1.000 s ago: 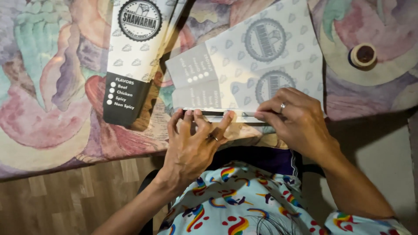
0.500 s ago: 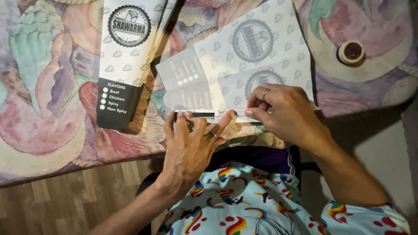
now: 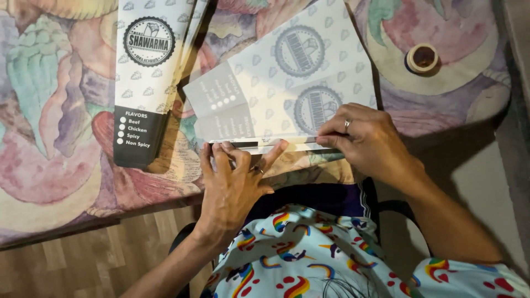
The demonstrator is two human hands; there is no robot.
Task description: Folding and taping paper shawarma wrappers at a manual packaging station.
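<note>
A flat grey-and-white printed paper sleeve (image 3: pixel 276 83) lies on the patterned tablecloth (image 3: pixel 55 138) in front of me, its near edge folded into a narrow flap (image 3: pixel 265 144). My left hand (image 3: pixel 232 182) presses that flap down with spread fingertips at its left part. My right hand (image 3: pixel 370 140), a ring on one finger, pinches the flap's right end against the sleeve.
A stack of folded white-and-black printed sleeves (image 3: pixel 146 77) lies to the left. A small roll of tape (image 3: pixel 422 58) sits at the far right. The table edge runs just before my lap; wooden floor (image 3: pixel 83 259) shows at lower left.
The sleeve and both hands sit slightly lower and to the left in view. My right hand has slid a little along the flap; my left hand keeps pressing.
</note>
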